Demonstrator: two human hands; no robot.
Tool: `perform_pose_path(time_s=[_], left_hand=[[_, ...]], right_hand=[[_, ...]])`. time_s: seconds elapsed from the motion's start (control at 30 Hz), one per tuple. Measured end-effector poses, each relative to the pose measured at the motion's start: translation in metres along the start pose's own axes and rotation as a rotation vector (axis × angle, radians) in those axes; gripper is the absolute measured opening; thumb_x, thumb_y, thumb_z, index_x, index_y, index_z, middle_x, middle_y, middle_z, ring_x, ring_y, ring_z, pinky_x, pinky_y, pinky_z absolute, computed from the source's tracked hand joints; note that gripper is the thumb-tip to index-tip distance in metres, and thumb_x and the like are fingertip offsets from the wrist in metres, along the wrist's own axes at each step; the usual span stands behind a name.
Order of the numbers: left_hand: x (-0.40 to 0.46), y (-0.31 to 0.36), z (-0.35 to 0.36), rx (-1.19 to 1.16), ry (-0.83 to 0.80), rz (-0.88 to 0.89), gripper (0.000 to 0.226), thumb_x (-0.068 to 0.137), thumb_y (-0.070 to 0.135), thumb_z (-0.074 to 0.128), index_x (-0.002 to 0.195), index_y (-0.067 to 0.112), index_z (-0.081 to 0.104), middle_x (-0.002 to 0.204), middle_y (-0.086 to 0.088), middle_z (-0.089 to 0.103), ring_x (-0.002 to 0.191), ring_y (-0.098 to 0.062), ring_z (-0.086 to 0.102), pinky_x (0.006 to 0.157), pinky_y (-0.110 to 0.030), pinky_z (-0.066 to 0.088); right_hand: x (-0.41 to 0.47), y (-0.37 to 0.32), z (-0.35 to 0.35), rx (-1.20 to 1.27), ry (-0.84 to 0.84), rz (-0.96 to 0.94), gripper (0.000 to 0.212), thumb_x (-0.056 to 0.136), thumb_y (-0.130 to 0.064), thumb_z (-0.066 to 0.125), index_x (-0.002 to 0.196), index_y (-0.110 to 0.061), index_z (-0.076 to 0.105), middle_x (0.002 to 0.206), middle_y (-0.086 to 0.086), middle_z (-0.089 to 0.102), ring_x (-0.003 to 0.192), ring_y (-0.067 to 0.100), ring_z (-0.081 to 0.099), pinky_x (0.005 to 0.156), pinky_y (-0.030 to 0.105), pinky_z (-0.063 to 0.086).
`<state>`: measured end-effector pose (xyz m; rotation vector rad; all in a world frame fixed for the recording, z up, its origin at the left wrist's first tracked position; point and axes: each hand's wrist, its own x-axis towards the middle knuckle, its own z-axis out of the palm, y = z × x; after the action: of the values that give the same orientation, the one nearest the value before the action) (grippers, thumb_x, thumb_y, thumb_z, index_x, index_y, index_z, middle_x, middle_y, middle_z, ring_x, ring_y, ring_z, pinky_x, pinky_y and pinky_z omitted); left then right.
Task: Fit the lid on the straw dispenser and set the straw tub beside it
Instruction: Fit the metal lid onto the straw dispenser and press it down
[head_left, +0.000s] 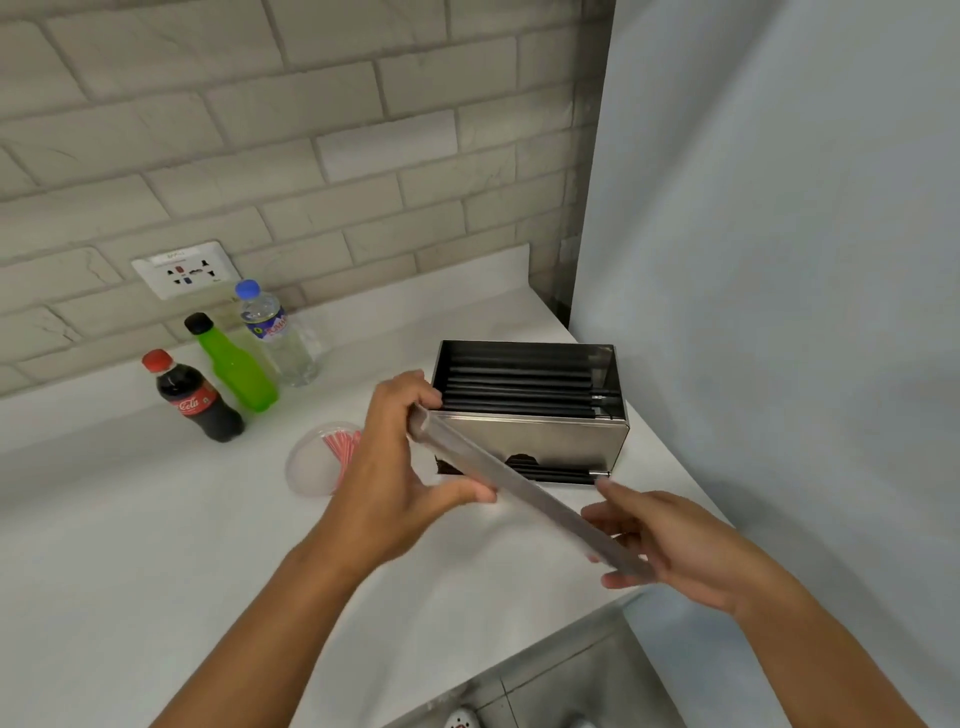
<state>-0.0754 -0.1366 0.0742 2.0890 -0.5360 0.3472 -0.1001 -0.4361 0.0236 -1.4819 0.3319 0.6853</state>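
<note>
A steel straw dispenser (550, 441) stands open-topped on the white counter, filled with black straws (519, 387). Both hands hold its metal lid (524, 491) edge-on and tilted, just in front of and above the dispenser's front face. My left hand (400, 467) grips the lid's far left end, its fingers near the dispenser's left rim. My right hand (670, 545) holds the near right end. A clear round straw tub (317, 460) with red-and-white straws lies left of the dispenser, partly hidden behind my left hand.
A cola bottle (195, 397), a green bottle (236, 366) and a water bottle (278, 332) stand at the back left below a wall socket (184, 270). A grey wall (779, 260) rises close to the dispenser's right. The counter's front edge (519, 660) runs diagonally below my arms.
</note>
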Motion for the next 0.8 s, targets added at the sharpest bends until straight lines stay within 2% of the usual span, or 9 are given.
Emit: perform_pose_path(time_s=[0.07, 0.13, 0.23, 0.33, 0.43, 0.5, 0.6, 0.7, 0.8], left_hand=[[0.012, -0.005, -0.004, -0.041, 0.091, -0.073, 0.088, 0.059, 0.064, 0.088, 0.124, 0.027, 0.043, 0.122, -0.003, 0.054, 0.113, -0.013, 0.053, 0.098, -0.024, 0.042], [0.023, -0.012, -0.007, -0.104, 0.166, -0.128, 0.084, 0.058, 0.052, 0.091, 0.126, 0.031, 0.046, 0.12, 0.01, 0.057, 0.11, -0.013, 0.056, 0.098, -0.03, 0.047], [0.035, -0.016, -0.007, -0.184, 0.249, -0.182, 0.071, 0.061, 0.045, 0.092, 0.119, 0.049, 0.051, 0.114, 0.026, 0.063, 0.109, -0.002, 0.061, 0.093, -0.019, 0.048], [0.045, -0.019, 0.001, -0.218, 0.315, -0.265, 0.066, 0.067, 0.047, 0.091, 0.121, 0.041, 0.052, 0.109, 0.033, 0.065, 0.097, 0.008, 0.064, 0.078, -0.007, 0.05], [0.055, -0.024, 0.009, -0.193, 0.359, -0.427, 0.072, 0.068, 0.063, 0.086, 0.122, 0.033, 0.05, 0.105, 0.023, 0.068, 0.089, 0.013, 0.066, 0.068, -0.006, 0.049], [0.061, -0.028, 0.012, -0.161, 0.345, -0.511, 0.076, 0.066, 0.072, 0.082, 0.121, 0.032, 0.048, 0.104, 0.018, 0.068, 0.086, 0.017, 0.065, 0.064, -0.003, 0.048], [0.071, -0.032, 0.012, -0.062, 0.269, -0.551, 0.086, 0.067, 0.083, 0.069, 0.128, 0.027, 0.048, 0.107, 0.02, 0.064, 0.089, 0.015, 0.065, 0.064, -0.005, 0.048], [0.078, -0.041, 0.009, 0.06, 0.183, -0.553, 0.088, 0.077, 0.079, 0.063, 0.142, 0.02, 0.052, 0.123, 0.007, 0.063, 0.107, -0.011, 0.063, 0.09, -0.027, 0.051], [0.083, -0.05, 0.009, 0.109, 0.077, -0.576, 0.059, 0.083, 0.07, 0.065, 0.113, 0.019, 0.067, 0.111, -0.004, 0.067, 0.096, -0.022, 0.065, 0.085, -0.035, 0.054]], right_hand=[[-0.005, -0.007, -0.001, 0.092, 0.007, -0.056, 0.068, 0.068, -0.067, 0.076, 0.104, -0.01, 0.083, 0.102, 0.01, 0.079, 0.098, 0.03, 0.078, 0.078, 0.047, 0.064], [-0.009, -0.016, -0.001, 0.139, 0.083, -0.11, 0.071, 0.065, -0.072, 0.074, 0.114, -0.021, 0.076, 0.112, 0.005, 0.078, 0.104, 0.03, 0.078, 0.082, 0.052, 0.064], [-0.013, -0.026, 0.002, 0.049, 0.182, -0.181, 0.069, 0.06, -0.084, 0.056, 0.105, -0.033, 0.069, 0.1, 0.004, 0.083, 0.1, 0.015, 0.079, 0.087, 0.049, 0.064], [-0.016, -0.032, 0.006, -0.057, 0.25, -0.247, 0.086, 0.069, -0.093, 0.033, 0.088, -0.025, 0.082, 0.096, -0.002, 0.082, 0.096, 0.013, 0.078, 0.082, 0.04, 0.065], [-0.018, -0.032, 0.01, -0.178, 0.247, -0.321, 0.085, 0.074, -0.098, 0.032, 0.11, -0.037, 0.077, 0.105, -0.011, 0.08, 0.1, 0.009, 0.076, 0.094, 0.041, 0.059], [-0.017, -0.033, 0.013, -0.262, 0.225, -0.425, 0.052, 0.082, -0.08, 0.05, 0.117, -0.047, 0.071, 0.112, -0.016, 0.078, 0.103, 0.004, 0.074, 0.098, 0.039, 0.057], [-0.011, -0.041, 0.019, -0.269, 0.278, -0.562, 0.012, 0.098, -0.04, 0.065, 0.099, -0.049, 0.073, 0.093, -0.015, 0.078, 0.087, 0.003, 0.074, 0.082, 0.032, 0.063], [0.003, -0.05, 0.019, -0.226, 0.414, -0.643, 0.035, 0.103, -0.021, 0.063, 0.097, -0.054, 0.071, 0.077, -0.013, 0.075, 0.068, 0.001, 0.07, 0.065, 0.021, 0.058], [0.022, -0.059, 0.012, -0.164, 0.563, -0.64, 0.036, 0.101, -0.025, 0.065, 0.135, -0.039, 0.061, 0.081, -0.004, 0.076, 0.07, -0.001, 0.071, 0.072, 0.014, 0.055]])
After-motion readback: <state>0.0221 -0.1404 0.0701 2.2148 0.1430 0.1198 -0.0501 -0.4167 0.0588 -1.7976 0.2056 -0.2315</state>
